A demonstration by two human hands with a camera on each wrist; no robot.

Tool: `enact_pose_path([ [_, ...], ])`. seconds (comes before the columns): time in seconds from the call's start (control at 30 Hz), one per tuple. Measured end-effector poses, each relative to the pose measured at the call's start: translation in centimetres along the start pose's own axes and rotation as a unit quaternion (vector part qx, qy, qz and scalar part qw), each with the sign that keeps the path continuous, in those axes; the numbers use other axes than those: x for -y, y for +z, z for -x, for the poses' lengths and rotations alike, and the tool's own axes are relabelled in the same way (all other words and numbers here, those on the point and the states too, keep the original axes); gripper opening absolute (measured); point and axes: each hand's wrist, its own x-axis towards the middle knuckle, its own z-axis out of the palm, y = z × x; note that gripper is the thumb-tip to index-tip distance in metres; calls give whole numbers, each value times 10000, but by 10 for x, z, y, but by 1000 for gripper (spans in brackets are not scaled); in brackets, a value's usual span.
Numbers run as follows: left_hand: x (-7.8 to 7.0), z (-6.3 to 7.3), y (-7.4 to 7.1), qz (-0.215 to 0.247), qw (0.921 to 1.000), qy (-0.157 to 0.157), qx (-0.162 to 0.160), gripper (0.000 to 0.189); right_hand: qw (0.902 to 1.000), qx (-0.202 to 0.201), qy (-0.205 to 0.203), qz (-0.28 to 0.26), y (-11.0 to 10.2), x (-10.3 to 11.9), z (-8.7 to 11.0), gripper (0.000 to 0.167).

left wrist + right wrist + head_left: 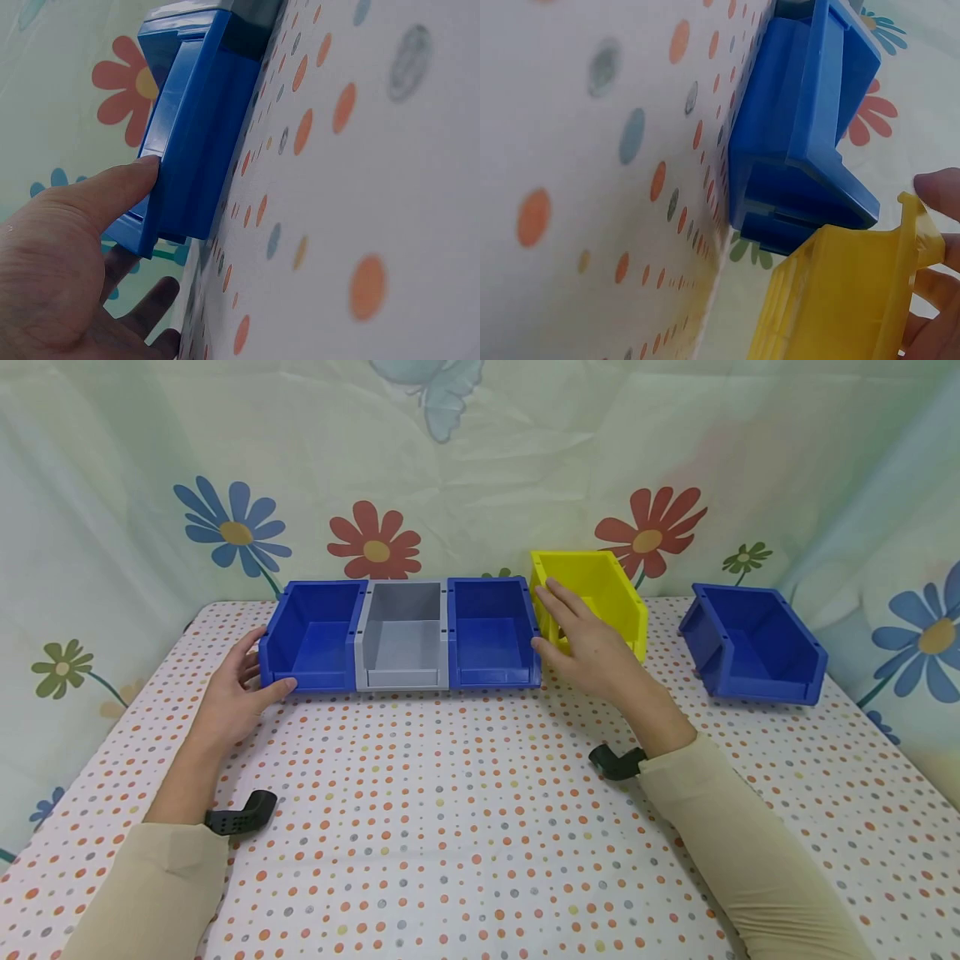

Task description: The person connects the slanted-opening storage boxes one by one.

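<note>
The left bin (322,682) is blue, the second bin (402,678) grey, the third bin (493,677) blue, the fourth bin (588,575) yellow, the rightmost bin (761,690) blue. Orange, grey and yellow dots cover the white cloth (420,827); red and blue flowers (236,532) pattern the pale green backdrop (495,485).

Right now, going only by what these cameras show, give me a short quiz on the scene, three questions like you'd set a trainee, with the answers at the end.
1. Multiple choice: in the head view, the bin second from the left is: A yellow; B grey; C blue.
2. True or false: the left hand is touching the yellow bin.
3. Count: how many bins in the head view are blue?

Key
1: B.
2: False; it is touching the leftmost blue bin.
3: Three: the leftmost one, the middle blue bin, and the far-right blue bin, which stands apart from the others.
</note>
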Motion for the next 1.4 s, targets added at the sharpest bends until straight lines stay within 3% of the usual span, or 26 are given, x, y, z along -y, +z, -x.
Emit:
enact_pose_path([
  [0.57,0,1,0,-29,10000,-16,4,91,9997,38,-79,232,0,1,0,70],
  [1.0,0,1,0,11,9999,-107,4,90,9995,281,18,157,4,-1,-2,71],
  [1.4,1,1,0,0,10000,-29,-8,90,9995,262,-42,163,7,-2,-1,72],
])
